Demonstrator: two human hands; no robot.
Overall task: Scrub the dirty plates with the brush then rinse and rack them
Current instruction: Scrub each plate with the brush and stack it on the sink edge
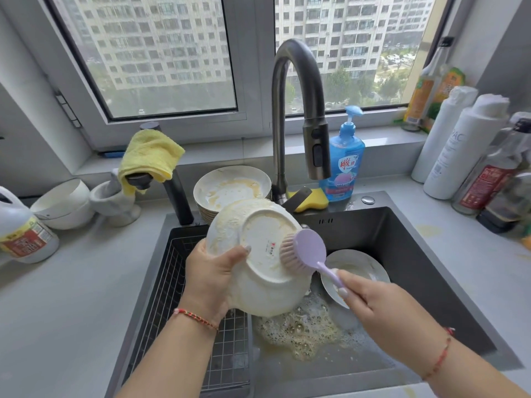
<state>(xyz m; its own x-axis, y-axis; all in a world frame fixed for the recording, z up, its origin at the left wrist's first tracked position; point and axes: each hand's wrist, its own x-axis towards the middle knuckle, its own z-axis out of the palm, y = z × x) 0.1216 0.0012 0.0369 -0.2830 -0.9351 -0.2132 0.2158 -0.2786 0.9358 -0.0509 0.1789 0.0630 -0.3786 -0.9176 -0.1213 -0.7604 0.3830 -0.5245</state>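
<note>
At six o'clock, foam (301, 331) floats in the sink (402, 242). The left hand (212, 274) grips the upturned plate (258, 254) by its rim above the wire rack (178, 282). The right hand (373, 300) clasps the brush (304, 249) handle, bristles touching the plate's base. Another plate (370, 268) lies at three o'clock; dirty stacked plates (230, 188) sit at twelve, beside the faucet (296, 110).

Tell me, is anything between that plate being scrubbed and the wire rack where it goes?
Nothing visible is. The round white plate, gripped by the left hand, hangs beside the dark wire rack in the sink.
</note>
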